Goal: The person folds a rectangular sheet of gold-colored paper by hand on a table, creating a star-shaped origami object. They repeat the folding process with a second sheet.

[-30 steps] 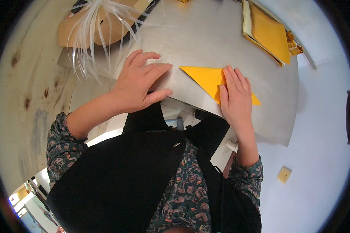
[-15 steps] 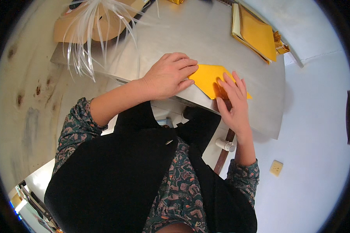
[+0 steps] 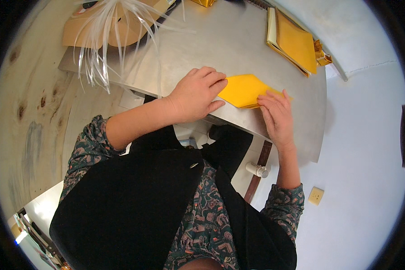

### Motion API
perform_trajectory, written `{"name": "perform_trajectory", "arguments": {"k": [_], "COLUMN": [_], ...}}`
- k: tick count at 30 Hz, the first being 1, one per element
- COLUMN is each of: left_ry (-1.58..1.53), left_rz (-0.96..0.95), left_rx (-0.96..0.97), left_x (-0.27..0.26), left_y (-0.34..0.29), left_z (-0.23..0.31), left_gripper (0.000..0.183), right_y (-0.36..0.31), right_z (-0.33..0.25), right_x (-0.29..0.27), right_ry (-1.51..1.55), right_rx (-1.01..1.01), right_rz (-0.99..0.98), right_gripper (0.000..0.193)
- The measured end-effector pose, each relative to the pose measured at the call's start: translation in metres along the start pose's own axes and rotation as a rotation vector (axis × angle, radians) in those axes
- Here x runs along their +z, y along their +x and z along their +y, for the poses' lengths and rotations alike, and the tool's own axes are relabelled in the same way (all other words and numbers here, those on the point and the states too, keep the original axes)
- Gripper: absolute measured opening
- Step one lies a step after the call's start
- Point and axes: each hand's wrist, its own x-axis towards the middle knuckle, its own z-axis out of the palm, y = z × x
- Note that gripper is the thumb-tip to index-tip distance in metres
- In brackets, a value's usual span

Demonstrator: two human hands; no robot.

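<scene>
With twelve o'clock taken as straight away from the body, we find the folded yellow paper [image 3: 240, 87] lying on the grey surface [image 3: 189, 45], near its close edge, between our two hands. Its long axis runs aslant, one end toward nine to ten o'clock and the other toward three to four, so that each hand has an end to itself.

From our left hand [image 3: 197, 95], the paper lies at between two and three o'clock. That hand's fingertips touch the corner at the paper's nine-to-ten end, while its thumb stands apart from the fingers, below them; we see no pinch there. From our right hand [image 3: 279, 118], the bulk of the paper lies at about ten o'clock. Its fingers are curled, with their tips on the paper's near edge toward four o'clock; we cannot tell whether the thumb closes against them. Both hands touch the paper, so neither is plainly nearer, though the right covers more of its end.

Measured from the paper, we place a stack of yellow sheets [image 3: 297, 42] between one and two o'clock and a bundle of clear strips [image 3: 105, 40] close to ten, both well apart.
</scene>
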Motion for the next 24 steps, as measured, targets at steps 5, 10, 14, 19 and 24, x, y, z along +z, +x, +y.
{"name": "perform_trajectory", "arguments": {"k": [5, 10, 14, 19, 24], "left_ry": [-0.02, -0.076, -0.076, -0.113, -0.119], "left_rz": [-0.019, -0.031, -0.078, -0.088, -0.074], "left_rx": [-0.026, -0.058, -0.043, -0.037, -0.039], "left_x": [-0.003, -0.004, -0.004, -0.002, 0.0], "left_y": [-0.003, -0.009, -0.012, -0.011, -0.012], "left_z": [0.022, 0.046, 0.059, 0.067, 0.069], "left_gripper": [0.062, 0.066, 0.066, 0.067, 0.068], "right_y": [0.028, 0.048, 0.049, 0.047, 0.048], "right_z": [0.003, 0.001, 0.005, 0.007, 0.005], "right_x": [-0.005, 0.013, 0.026, 0.037, 0.042], "right_ry": [-0.091, -0.103, -0.158, -0.127, -0.13], "right_rx": [-0.029, 0.013, 0.099, 0.181, 0.268], "right_rz": [0.002, 0.036, 0.02, 0.069, 0.086], "right_gripper": [0.019, 0.022, 0.028, 0.035, 0.033]}}
